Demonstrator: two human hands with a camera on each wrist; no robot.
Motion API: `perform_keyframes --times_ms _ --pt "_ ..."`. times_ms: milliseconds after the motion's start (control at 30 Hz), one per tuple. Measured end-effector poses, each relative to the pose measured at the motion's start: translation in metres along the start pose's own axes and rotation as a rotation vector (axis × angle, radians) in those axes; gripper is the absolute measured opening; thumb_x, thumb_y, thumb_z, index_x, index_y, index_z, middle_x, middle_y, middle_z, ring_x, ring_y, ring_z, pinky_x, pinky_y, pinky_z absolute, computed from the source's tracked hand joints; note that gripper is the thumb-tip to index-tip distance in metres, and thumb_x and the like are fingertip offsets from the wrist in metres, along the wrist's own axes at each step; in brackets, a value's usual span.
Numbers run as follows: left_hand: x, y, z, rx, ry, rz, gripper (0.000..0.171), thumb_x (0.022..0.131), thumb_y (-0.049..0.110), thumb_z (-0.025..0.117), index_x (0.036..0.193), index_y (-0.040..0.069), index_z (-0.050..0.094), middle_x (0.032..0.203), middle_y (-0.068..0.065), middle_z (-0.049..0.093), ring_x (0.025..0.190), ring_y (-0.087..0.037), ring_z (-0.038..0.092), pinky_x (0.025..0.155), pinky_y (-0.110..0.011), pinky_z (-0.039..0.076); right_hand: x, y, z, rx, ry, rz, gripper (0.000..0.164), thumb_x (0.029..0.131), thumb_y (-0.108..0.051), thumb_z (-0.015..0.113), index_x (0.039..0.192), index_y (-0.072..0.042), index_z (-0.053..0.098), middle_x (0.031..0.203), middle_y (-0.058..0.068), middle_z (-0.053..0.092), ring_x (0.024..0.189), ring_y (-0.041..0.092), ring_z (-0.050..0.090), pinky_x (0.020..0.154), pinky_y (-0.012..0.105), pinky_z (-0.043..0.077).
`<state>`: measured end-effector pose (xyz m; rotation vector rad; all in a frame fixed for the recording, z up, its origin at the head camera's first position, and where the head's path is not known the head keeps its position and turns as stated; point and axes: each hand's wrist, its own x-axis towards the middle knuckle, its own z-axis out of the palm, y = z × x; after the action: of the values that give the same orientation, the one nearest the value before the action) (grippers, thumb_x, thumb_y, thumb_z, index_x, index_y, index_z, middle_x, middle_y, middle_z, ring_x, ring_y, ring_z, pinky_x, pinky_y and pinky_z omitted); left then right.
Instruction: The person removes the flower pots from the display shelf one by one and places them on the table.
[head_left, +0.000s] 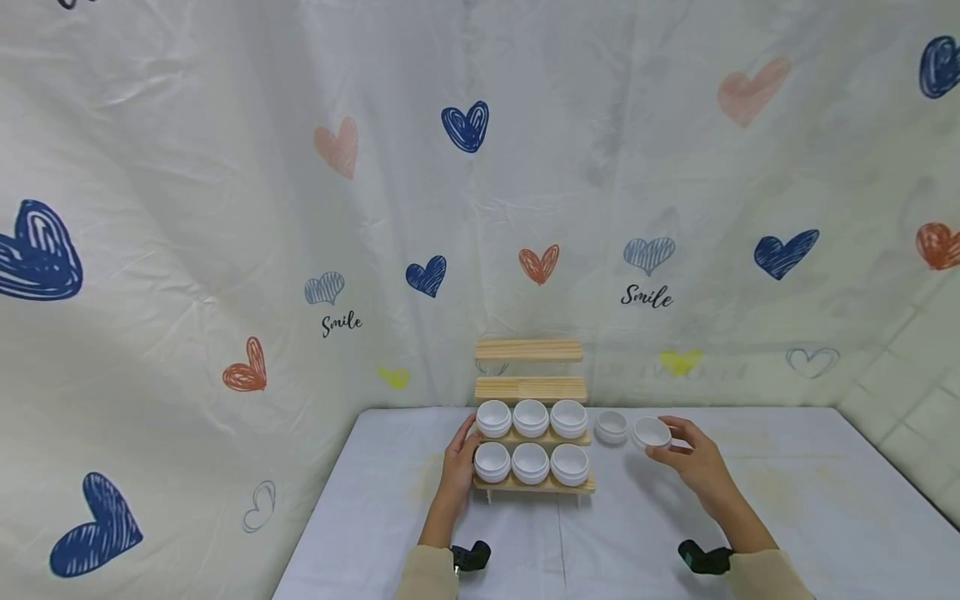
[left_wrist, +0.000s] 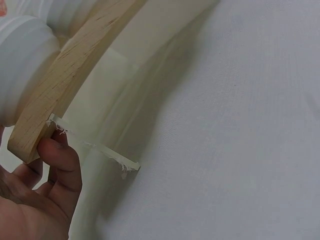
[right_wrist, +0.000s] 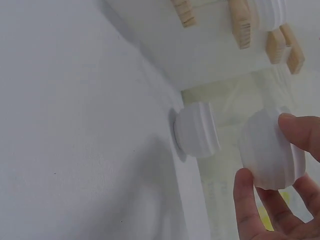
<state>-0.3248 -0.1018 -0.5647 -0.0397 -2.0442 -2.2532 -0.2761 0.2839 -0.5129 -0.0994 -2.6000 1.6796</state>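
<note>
A tiered wooden rack [head_left: 531,388] stands near the middle of the table, with several small white bowls on its two lower tiers. My left hand [head_left: 458,467] grips the left end of one of those tiers. In the left wrist view, its fingers [left_wrist: 62,157] curl at the end of the wooden board [left_wrist: 65,77]. To the right of the rack, my right hand [head_left: 693,461] holds a white bowl [head_left: 651,432] by its sides, raised off the table in the right wrist view. Another white bowl [right_wrist: 195,130] stands on the table between the rack and the held bowl.
The rack's two upper tiers, including the top board [head_left: 528,351], carry no bowls. A white cloth covers the table [head_left: 780,492]. Behind it hangs a pale curtain [head_left: 547,167] printed with hearts, and a tiled surface [head_left: 918,421] shows at the right.
</note>
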Motion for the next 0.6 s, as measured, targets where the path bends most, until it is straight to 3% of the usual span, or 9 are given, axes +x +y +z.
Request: perform_keyframes --times_ms 133,367,600 --pt "0.001 -0.002 0.000 0.013 0.012 -0.002 0.051 0.106 0.016 0.047 0.157 0.013 0.043 0.162 -0.010 0.043 0.155 -0.035 0.027 0.127 -0.057 0.017 0.003 0.004 0.000 -0.005 0.009 0.011 0.077 0.092 -0.033 0.078 0.153 -0.006 0.039 0.149 0.025 0.046 0.099 -0.002 0.054 0.081 0.021 0.051" --pt "0.006 -0.009 -0.002 0.024 0.005 0.006 0.051 0.107 0.019 0.046 0.157 0.013 0.041 0.161 -0.009 0.043 0.155 -0.035 0.028 0.126 -0.058 0.018 0.012 0.015 -0.001 0.007 0.023 0.007 0.077 0.092 -0.032 0.077 0.153 -0.005 0.038 0.148 0.025 0.047 0.091 -0.013 0.053 0.084 0.024 0.052" --pt "0.004 -0.010 -0.003 0.003 -0.006 0.020 0.050 0.106 0.023 0.050 0.156 0.018 0.045 0.160 -0.007 0.045 0.154 -0.034 0.030 0.127 -0.057 0.019 0.018 0.016 -0.002 -0.006 0.025 0.022 0.077 0.093 -0.031 0.076 0.153 -0.003 0.037 0.149 0.028 0.045 0.094 -0.009 0.053 0.081 0.020 0.047"
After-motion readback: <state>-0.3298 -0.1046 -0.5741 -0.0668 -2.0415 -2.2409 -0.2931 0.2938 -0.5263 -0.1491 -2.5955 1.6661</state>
